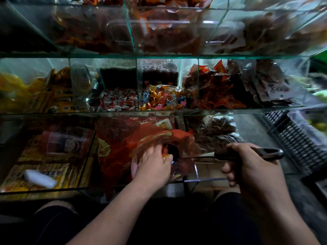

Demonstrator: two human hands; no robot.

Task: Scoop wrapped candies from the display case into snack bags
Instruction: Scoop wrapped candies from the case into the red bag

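Gripping the rim of a red see-through bag [159, 137], the left hand [153, 162] has its fingers [152, 149] curled over the near edge of the mouth. The thumb lies beside them, and the mouth gapes just beyond the fingertips. A few bright wrappers show inside the bag, right past the fingertips, though they are too dim to make out clearly.

The right hand [251, 167] is wrapped tight round the dark handle of a scoop [265, 152]. The looped handle end sticks out to the right of the knuckles. The front part runs left from the thumb toward the bag, stopping just short of its side; I cannot tell what the scoop carries.

The candies [159, 99] lie in the glass case [230, 57], on the shelf above and beyond both sets of fingers. They form a mixed orange, yellow and blue heap, well apart from the scoop. A red-and-white heap [120, 102] sits in the compartment just left of it. Red packs [217, 89] fill the compartment to its right.

Far left of the left fingers, a white roll [40, 179] rests on yellow packets. A black crate [300, 138] stands to the right of the right hand.
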